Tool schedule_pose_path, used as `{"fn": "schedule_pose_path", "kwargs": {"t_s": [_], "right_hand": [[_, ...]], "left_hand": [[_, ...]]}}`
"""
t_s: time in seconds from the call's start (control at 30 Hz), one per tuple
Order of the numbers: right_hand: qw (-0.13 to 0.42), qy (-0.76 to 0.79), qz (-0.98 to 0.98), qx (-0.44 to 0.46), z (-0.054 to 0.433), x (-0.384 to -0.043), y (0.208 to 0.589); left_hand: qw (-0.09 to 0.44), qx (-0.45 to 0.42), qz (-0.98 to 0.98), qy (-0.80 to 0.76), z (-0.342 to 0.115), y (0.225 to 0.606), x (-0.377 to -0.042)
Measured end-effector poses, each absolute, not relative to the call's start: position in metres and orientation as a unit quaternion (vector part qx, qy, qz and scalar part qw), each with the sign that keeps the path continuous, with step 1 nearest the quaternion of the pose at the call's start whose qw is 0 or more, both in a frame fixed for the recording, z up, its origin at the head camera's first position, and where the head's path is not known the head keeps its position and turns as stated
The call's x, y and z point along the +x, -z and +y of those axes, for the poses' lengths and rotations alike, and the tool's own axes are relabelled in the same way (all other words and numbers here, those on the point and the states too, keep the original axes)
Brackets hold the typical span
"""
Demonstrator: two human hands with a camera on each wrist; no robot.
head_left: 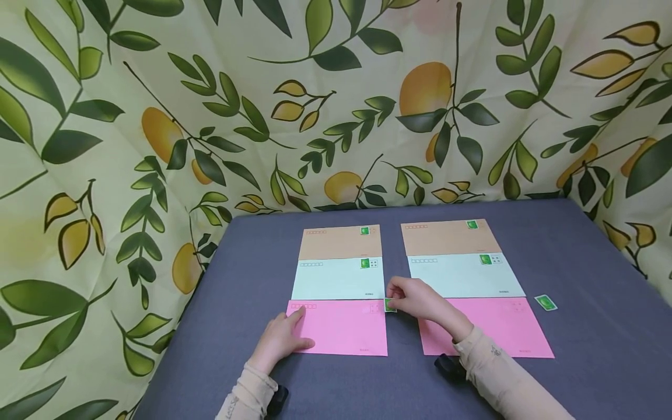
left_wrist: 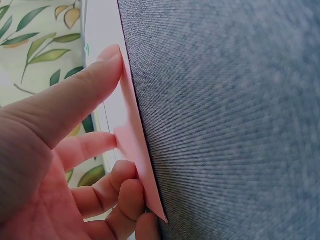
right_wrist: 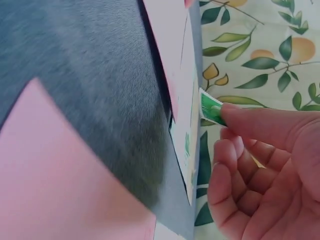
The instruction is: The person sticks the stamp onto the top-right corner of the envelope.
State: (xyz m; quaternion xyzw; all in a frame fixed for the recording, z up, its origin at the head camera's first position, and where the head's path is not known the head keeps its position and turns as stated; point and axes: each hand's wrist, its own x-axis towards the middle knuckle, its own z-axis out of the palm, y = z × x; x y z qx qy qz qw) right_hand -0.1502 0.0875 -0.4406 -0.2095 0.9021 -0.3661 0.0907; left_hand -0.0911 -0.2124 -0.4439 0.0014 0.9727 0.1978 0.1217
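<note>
Between the thumb and fingers of my right hand (head_left: 427, 302) a small green postage stamp (head_left: 390, 305) is pinched, just beside the right edge of the left pink envelope (head_left: 343, 335). The right wrist view shows this stamp (right_wrist: 211, 109) held by one edge, its white perforated border visible. My left hand (head_left: 278, 341) rests on that pink envelope's left side, index finger and thumb spread; the left wrist view has the thumb (left_wrist: 100, 75) lying along its near edge. The upper right corner of this envelope carries printed boxes.
Above it lie a light blue envelope (head_left: 331, 280) and a brown one (head_left: 336, 248), both stamped. A second column has a stamped brown envelope (head_left: 441, 240), a stamped blue one (head_left: 457, 280) and a pink one (head_left: 504, 332). Another stamp (head_left: 546, 302) lies on the table (head_left: 593, 268) at right.
</note>
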Motion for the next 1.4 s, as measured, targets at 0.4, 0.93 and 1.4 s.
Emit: {"fn": "schedule_pose_path", "kwargs": {"t_s": [0.4, 0.93, 1.4], "right_hand": [[0.122, 0.412, 0.876, -0.219, 0.055, -0.166, 0.455], [0.134, 0.368, 0.898, -0.200, 0.037, -0.169, 0.464], [0.122, 0.300, 0.925, -0.198, 0.030, -0.164, 0.457]], "left_hand": [[0.133, -0.005, 0.971, -0.200, -0.212, 0.443, -0.092], [0.134, -0.010, 0.968, -0.211, -0.211, 0.442, -0.093], [0.131, -0.004, 0.969, -0.208, -0.211, 0.443, -0.093]]}}
